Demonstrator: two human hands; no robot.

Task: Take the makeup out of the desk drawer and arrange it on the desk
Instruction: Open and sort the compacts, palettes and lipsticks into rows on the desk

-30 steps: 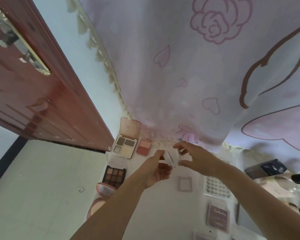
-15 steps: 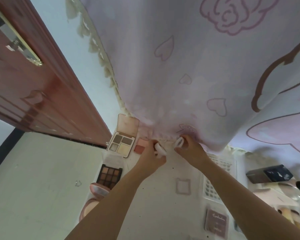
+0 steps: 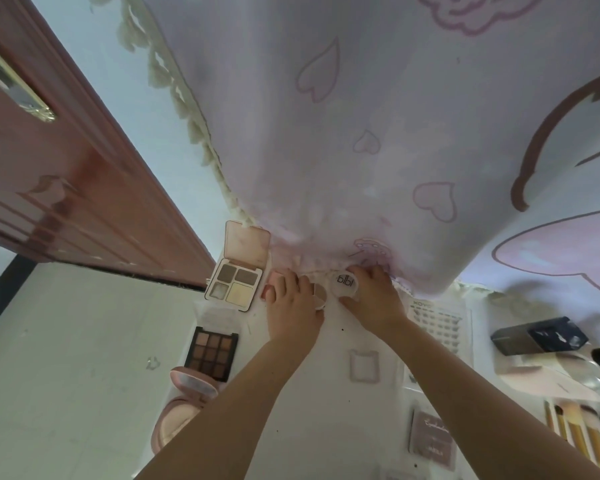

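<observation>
Head view — both hands at the far edge of the desk [image 3: 326,403], where the hanging printed cloth [image 3: 361,133] meets it. The left hand [image 3: 291,306] rests curled over the round base of a small compact [image 3: 321,295], fingertips pressing down beside a pink blush pan [image 3: 270,279]. The right hand [image 3: 373,299] pinches the compact's white lid [image 3: 347,283], printed face up, thumb at its near rim and fingers over its far rim.

1 s ago the 2 hands held the compact raised above the middle of the desk; half a second ago they carried it toward the cloth. Now both halves lie low at the far edge, just beside each other — the compact is opened and being set down in the back row.

That row runs from the open 4-pan palette [image 3: 238,271] near the far-left corner, through the blush, to the compact. A dark 9-pan palette [image 3: 211,351] and a round pink powder case [image 3: 184,407] lie along the left edge.

Judged from this layout, arranging is well advanced; whether both halves already rest fully on the desk cannot be told.
</observation>
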